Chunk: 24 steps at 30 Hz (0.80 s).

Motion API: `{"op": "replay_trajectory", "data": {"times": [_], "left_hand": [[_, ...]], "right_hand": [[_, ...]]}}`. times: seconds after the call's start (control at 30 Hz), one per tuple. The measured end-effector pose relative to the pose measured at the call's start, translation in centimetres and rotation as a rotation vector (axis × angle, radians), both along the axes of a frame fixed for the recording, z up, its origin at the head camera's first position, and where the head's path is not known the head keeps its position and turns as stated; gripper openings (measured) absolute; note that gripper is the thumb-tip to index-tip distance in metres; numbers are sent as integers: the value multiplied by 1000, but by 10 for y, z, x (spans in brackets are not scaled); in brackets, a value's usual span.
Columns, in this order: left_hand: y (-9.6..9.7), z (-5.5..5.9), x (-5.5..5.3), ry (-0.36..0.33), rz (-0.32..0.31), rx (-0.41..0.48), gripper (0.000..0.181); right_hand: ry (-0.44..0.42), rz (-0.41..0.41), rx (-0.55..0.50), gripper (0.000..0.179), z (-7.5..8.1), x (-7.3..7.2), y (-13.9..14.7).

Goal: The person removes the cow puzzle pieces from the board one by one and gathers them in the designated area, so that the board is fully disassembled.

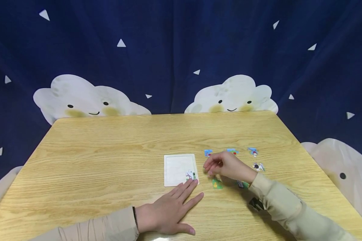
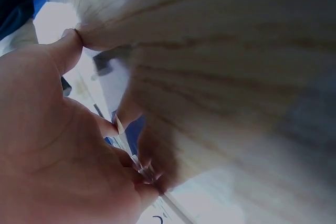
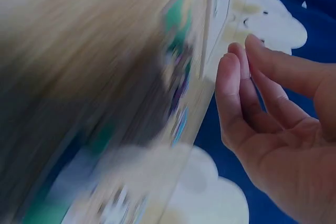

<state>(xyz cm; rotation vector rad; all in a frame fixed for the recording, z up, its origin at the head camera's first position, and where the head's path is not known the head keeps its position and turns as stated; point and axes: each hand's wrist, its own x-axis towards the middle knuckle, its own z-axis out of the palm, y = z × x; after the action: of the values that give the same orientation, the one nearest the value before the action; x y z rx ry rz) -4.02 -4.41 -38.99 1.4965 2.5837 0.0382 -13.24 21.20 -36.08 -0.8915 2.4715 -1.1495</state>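
Observation:
A square white puzzle tray [image 1: 180, 158] lies on the table, with one puzzle piece [image 1: 190, 174] showing a white animal in its lower right corner. My left hand [image 1: 172, 209] lies palm down with fingers extended, fingertips at the tray's near edge beside that piece. To the right of the tray hovers my right hand [image 1: 226, 165], its fingers loosely bent and nothing visible between them. Below it lies a green piece with a yellow figure [image 1: 216, 184]. In the right wrist view the thumb and fingers [image 3: 229, 77] curve toward each other with a gap.
Loose pieces lie around the right hand: blue ones behind it [image 1: 208, 153], a blue one with a red spot [image 1: 231, 151], another farther right [image 1: 253, 152], and a black-and-white one [image 1: 258, 166]. A wooden table [image 1: 93, 160] bears everything, backed by a dark blue curtain [image 1: 157, 50].

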Motion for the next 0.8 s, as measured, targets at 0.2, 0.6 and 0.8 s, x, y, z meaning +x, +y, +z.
{"op": "replay_trajectory", "data": {"times": [0.2, 0.6, 0.8], "left_hand": [[1, 1, 0, 30, -5, -23, 88], [1, 0, 2, 77, 2, -31, 89], [1, 2, 1, 49, 5, -36, 89]], "right_hand": [[-4, 20, 9, 14, -6, -8, -33], [-50, 33, 34, 14, -12, -13, -55], [-121, -13, -1, 17, -7, -13, -57]]}}
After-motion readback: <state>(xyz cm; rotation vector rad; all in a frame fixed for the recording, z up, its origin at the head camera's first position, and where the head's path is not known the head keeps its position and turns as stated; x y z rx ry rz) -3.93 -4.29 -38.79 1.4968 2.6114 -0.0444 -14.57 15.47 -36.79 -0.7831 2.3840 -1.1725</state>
